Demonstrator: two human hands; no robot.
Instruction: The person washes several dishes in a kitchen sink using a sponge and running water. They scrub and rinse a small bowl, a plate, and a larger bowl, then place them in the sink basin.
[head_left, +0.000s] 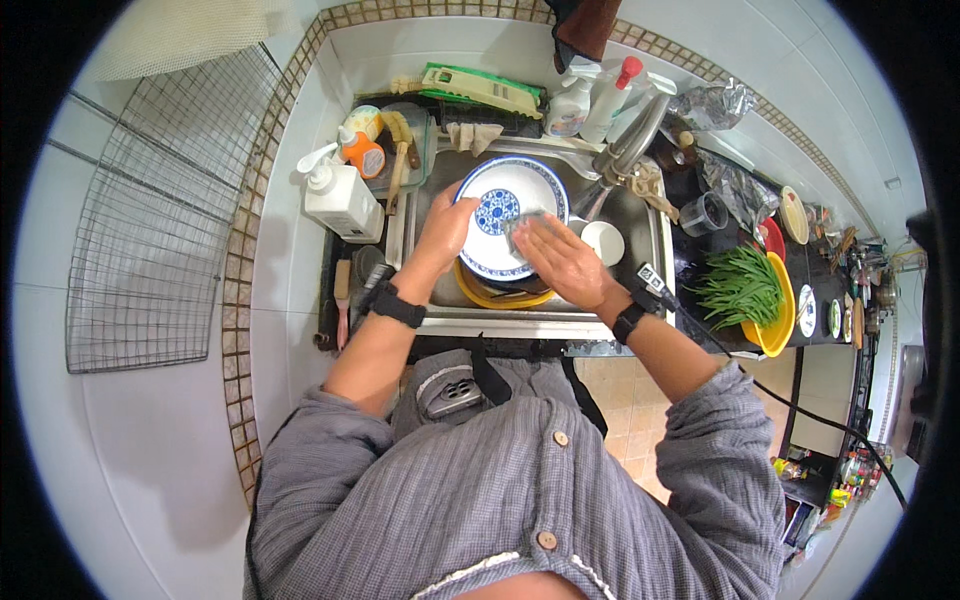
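Observation:
A white plate (531, 180) with a blue floral centre and a blue patterned rim is held tilted over the steel sink (435, 202). My left hand (444, 229) grips its left edge, thumb on the inner face. With the fingers of my right hand (564, 262) I press a greyish scouring pad (517, 231) flat against the plate's lower right. Under the plate, a yellow basin (480, 298) with dark cookware in it is mostly hidden. Right of the plate, a small white bowl (604, 241) sits in the sink, beneath the faucet (637, 139).
A white pump bottle (343, 196), an orange bottle (365, 156) and a wooden-handled brush (399, 154) stand left of the sink. Spray bottles (571, 105) line the back. On the right counter, green leafy stalks (739, 285) lie over a yellow basket (784, 322). A black cable (795, 409) runs from my right wrist.

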